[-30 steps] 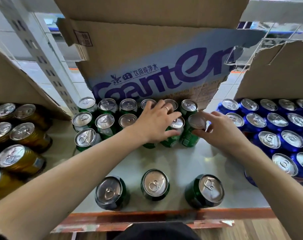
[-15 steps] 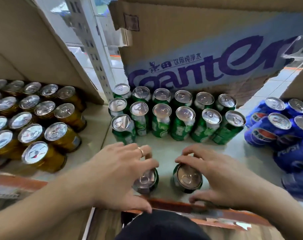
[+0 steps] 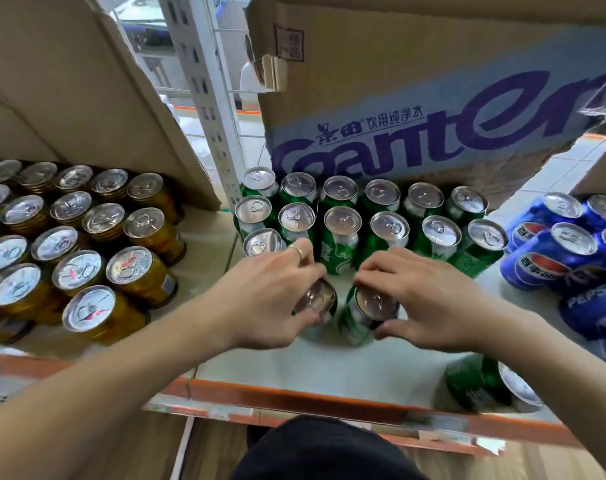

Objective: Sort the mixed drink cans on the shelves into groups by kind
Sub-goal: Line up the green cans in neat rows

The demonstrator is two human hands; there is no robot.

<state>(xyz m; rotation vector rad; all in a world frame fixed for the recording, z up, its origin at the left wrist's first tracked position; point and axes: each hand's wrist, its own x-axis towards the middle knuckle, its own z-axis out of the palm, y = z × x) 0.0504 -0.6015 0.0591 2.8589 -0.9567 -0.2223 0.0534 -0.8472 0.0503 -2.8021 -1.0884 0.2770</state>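
Several green cans [image 3: 341, 230] stand in rows at the back of the middle shelf [image 3: 329, 362]. My left hand [image 3: 270, 299] grips a green can [image 3: 317, 301] from above, just in front of those rows. My right hand [image 3: 422, 299] grips another green can [image 3: 367, 313] right beside it. One more green can [image 3: 481, 382] stands alone near the shelf's front edge at the right. Several gold cans [image 3: 87, 251] fill the left shelf, and several blue Pepsi cans [image 3: 568, 258] stand on the right.
A cardboard box [image 3: 433, 109] with purple lettering hangs over the back of the green rows. A cardboard sheet [image 3: 69, 81] slants above the gold cans. A white slotted upright [image 3: 204, 91] divides the shelves. The shelf's orange front rail [image 3: 294, 400] runs below my wrists.
Both hands came back from the rear rows to the front cans, closed on one each, and have now carried them toward the green rows. The view shifted left.
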